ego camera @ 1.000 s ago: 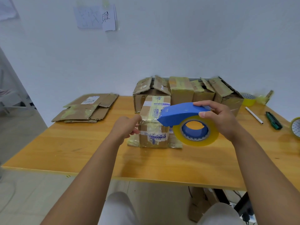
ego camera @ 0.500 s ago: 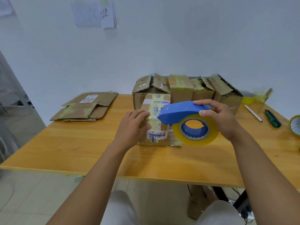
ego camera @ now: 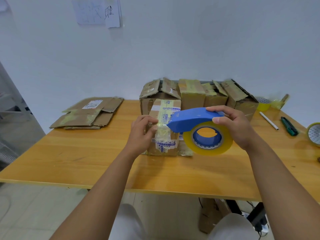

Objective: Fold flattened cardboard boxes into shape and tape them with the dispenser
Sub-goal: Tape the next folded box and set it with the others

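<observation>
A small folded cardboard box [ego camera: 164, 110] with old tape and blue-printed labels stands in the middle of the wooden table [ego camera: 86, 158]. My left hand [ego camera: 142, 131] lies flat against its front left corner, fingers pressing on the taped seam. My right hand [ego camera: 232, 125] grips the blue tape dispenser [ego camera: 194, 118] with its yellowish tape roll [ego camera: 207, 138], held in the air just right of the box, its nose close to the box's top front edge.
Several folded boxes [ego camera: 199, 94] stand in a row behind, against the wall. A pile of flattened cardboard [ego camera: 90, 113] lies at the far left. On the right lie a white pen [ego camera: 269, 120], a green cutter [ego camera: 289, 126] and a spare tape roll [ego camera: 314, 134].
My left hand moved from the box's left side onto its front left corner and now presses the tape there. The dispenser in my right hand has barely moved.
</observation>
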Demonstrator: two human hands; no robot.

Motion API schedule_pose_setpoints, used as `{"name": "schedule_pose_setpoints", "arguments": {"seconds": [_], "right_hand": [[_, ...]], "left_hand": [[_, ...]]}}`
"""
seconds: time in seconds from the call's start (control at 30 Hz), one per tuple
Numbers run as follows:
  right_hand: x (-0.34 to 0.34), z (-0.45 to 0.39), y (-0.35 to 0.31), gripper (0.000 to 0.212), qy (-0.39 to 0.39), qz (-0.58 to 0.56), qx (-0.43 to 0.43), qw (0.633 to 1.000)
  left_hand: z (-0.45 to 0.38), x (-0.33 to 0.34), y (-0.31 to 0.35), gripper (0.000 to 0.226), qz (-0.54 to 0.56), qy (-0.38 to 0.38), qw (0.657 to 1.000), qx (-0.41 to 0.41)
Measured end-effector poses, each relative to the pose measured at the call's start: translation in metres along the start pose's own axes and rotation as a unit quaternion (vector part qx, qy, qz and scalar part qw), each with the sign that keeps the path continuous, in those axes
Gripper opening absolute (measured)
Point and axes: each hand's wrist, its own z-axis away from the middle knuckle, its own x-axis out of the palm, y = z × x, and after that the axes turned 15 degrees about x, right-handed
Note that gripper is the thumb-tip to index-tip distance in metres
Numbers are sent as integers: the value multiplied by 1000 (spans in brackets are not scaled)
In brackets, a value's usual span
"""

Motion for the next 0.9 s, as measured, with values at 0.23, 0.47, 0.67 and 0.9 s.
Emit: {"name": "schedule_pose_setpoints", "arguments": {"seconds": [0.23,0.47,0.67,0.9], "right_hand": [[0,0,0,27,3,2,1,1000],[0,-1,1,30,3,1,2,1000],[1,-2,1,30,10,0,6,1000],[0,-2,3,31,12,-8,11,1000]], "left_hand": [[2,3,-1,23,87,47,994,-50],[1,6,4,26,99,49,991,-75],[3,5,3,28,123,56,988,-77],[6,3,2,34,143,52,986,-70]]}}
